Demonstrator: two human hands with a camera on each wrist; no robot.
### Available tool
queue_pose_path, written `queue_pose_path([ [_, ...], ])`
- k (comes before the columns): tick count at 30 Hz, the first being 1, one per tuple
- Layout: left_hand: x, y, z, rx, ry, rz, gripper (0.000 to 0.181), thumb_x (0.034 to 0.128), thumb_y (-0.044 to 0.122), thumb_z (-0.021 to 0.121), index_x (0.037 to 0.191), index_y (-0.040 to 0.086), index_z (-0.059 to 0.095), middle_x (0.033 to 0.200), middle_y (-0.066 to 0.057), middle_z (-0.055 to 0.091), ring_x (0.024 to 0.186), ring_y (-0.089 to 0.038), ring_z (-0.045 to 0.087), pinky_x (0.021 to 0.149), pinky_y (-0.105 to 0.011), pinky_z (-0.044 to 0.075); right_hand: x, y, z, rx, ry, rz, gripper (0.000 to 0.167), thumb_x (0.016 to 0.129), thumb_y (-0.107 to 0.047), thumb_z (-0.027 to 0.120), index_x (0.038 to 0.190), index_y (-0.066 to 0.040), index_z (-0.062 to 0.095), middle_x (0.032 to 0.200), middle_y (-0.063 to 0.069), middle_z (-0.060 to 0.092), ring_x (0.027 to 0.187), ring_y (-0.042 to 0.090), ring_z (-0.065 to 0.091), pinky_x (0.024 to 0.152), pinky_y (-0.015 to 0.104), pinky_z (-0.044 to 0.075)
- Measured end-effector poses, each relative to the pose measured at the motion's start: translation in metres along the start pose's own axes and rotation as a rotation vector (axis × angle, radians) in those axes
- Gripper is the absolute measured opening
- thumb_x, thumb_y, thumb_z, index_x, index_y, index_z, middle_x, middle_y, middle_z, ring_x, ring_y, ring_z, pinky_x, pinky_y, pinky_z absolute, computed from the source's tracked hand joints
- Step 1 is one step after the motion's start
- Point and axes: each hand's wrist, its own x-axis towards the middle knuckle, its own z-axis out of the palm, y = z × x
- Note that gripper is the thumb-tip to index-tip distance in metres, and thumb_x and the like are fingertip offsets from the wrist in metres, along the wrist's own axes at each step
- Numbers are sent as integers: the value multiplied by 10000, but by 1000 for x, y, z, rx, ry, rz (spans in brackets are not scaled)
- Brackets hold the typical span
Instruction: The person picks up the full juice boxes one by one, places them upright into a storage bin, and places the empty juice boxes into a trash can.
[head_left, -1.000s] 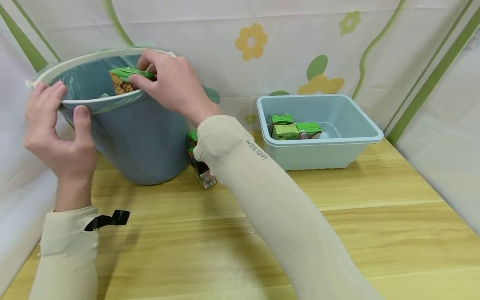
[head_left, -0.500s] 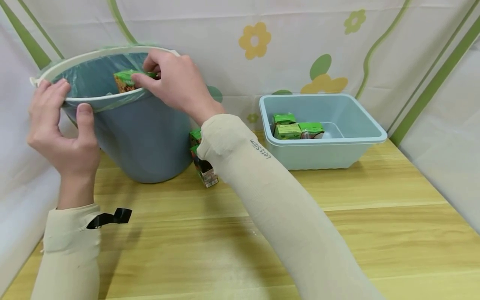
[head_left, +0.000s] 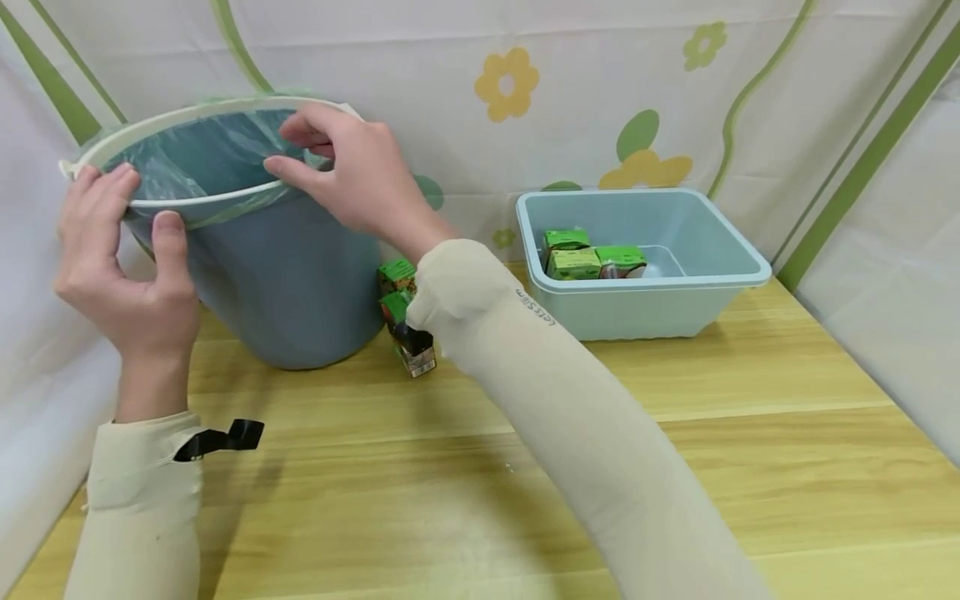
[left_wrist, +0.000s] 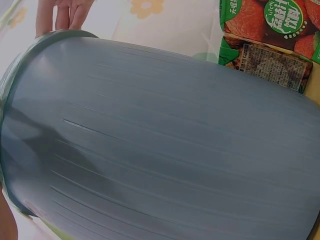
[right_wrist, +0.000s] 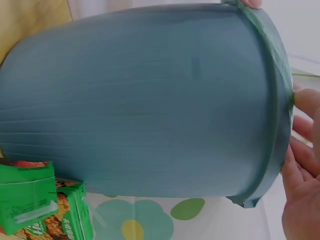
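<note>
In the head view my left hand [head_left: 127, 275] grips the white rim of a grey-blue trash bin [head_left: 292, 283], fingers over the edge and thumb outside. A thin green bag [head_left: 168, 171] lines the bin. My right hand [head_left: 360, 171] hovers at the bin's right rim, thumb and fingers parted and nothing between them. How deep the bin's contents lie is hidden by its front wall. Two green juice cartons, one strawberry-printed [left_wrist: 245, 22] and one brown-patterned [right_wrist: 75, 210], stand against the bin's right side, partly behind my right sleeve in the head view.
A pale blue plastic basin [head_left: 622, 308] stands to the right with three green cartons [head_left: 573, 262] at its left end. Behind hangs a white flowered cloth [head_left: 420, 58]. All this stands on a wooden table [head_left: 360, 500].
My right hand has let go of a green-topped carton over the bin, and the carton has dropped out of sight inside. The right fingers have spread. My left hand keeps its grip.
</note>
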Motion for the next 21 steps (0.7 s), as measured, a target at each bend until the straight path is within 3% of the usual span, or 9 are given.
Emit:
queue_pose_path([
  [4,0,1,1,-5,0,0,469,861,366,696,1153,19,816,1201,-59,810,1319,-171,668,1248,-320,413,-11,9,-4,249,84,-34,493,976,-302,787,1437,-180,661,1470,-66,672,1331,-27,606,1058,53,446],
  [7,-1,1,2,-6,-5,0,469,862,368,693,1156,23,816,1204,-59,809,1322,-173,666,1251,-320,411,-21,20,-7,358,190,-68,468,963,-219,801,1405,-127,680,1472,-14,678,1308,13,636,1035,108,506],
  [12,-2,2,4,-5,-18,-6,468,870,377,688,1167,38,816,1216,-52,806,1333,-162,659,1253,-317,407,-42,42,-6,411,293,-39,426,962,-238,798,1366,-135,708,1419,-11,709,1262,65,667,991,196,564],
  [21,-2,3,5,-10,-12,-8,472,867,377,691,1162,29,815,1210,-48,808,1329,-160,661,1252,-316,409,-81,77,9,418,282,8,420,976,-305,783,1372,-185,707,1365,-56,728,1197,26,668,964,269,600],
])
